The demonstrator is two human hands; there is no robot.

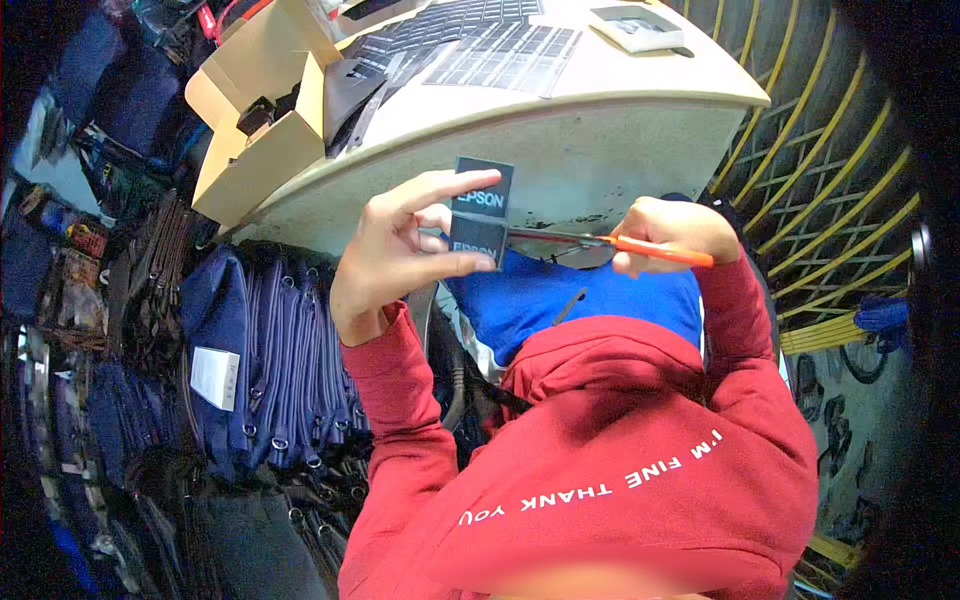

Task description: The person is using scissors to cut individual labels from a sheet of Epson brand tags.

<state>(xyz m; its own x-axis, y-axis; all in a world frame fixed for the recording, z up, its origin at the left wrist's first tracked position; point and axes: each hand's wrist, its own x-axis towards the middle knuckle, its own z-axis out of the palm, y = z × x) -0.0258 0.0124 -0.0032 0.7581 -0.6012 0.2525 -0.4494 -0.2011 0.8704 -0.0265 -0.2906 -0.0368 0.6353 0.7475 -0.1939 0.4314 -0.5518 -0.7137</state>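
My left hand [385,245] pinches a small dark label piece [484,178] between thumb and fingers. Two rectangular labels with pale lettering make up the piece, one above the other. In my right hand [680,232] are scissors [655,249] with orange handles. Their blades reach left to the line between the two labels; whether they are closed there cannot be made out. A thin dark strip [570,307] shows over the blue cloth [590,295] at my lap, and whether it rests there is unclear.
Ahead stands a pale curved-edge table [690,75] with printed label sheets [505,55], a small white box [640,28] and an open cardboard box [230,180] holding dark pieces. Navy straps with metal rings [290,350] and a white packet [214,378] lie left. Yellow grille bars [840,185] stand right.
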